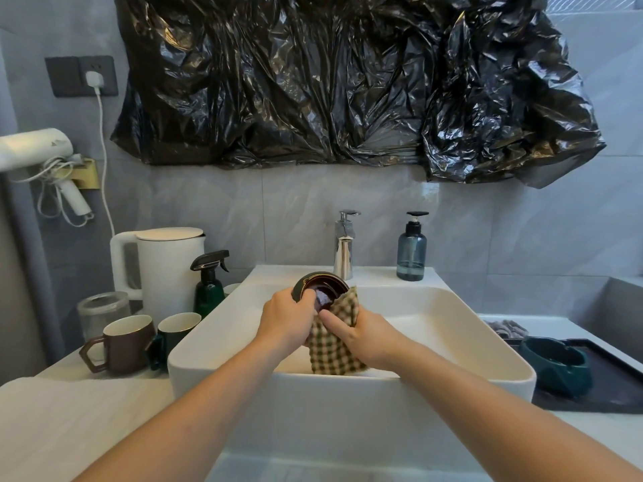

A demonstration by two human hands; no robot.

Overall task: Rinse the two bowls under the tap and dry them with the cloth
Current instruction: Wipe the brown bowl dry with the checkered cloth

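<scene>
Above the white basin (452, 318), my left hand (285, 318) grips a small bowl (322, 287), dark green outside and glossy brown inside, tilted so its inside faces me. My right hand (362, 335) holds a brown-and-cream checked cloth (330, 349) against the bowl's lower right rim; the rest of the cloth hangs down into the basin. A second dark green bowl (556, 367) sits on a black tray (612, 387) at the right. The chrome tap (344, 248) stands behind the basin, and no water is seen running from it.
A blue-grey soap pump bottle (411, 248) stands right of the tap. Left of the basin are a white kettle (167, 269), a green spray bottle (209, 283), a brown mug (121, 342), a green mug (174, 332) and a clear jar (101, 307). A hair dryer (38, 147) hangs at left.
</scene>
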